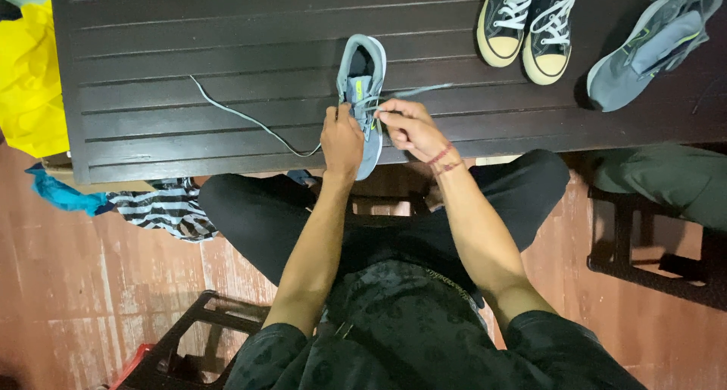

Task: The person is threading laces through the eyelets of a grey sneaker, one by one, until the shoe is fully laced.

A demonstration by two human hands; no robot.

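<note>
The left hand (341,140) covers the front of the grey shoe (361,79), so its toe is hidden. The lace holes are too small to see. The black sneakers (530,23) are cut off by the top edge. The yellow cloth (30,79) runs off the left edge.

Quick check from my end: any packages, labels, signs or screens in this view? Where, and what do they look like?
None: no package, sign or screen shows.
Grey shoe: table's near edge, lime accents; left hand and right hand on its grey lace.
Second grey shoe: far right, tipped on its side.
Black high-top pair: far edge, cream toe caps, white laces.
Dark slatted table.
</note>
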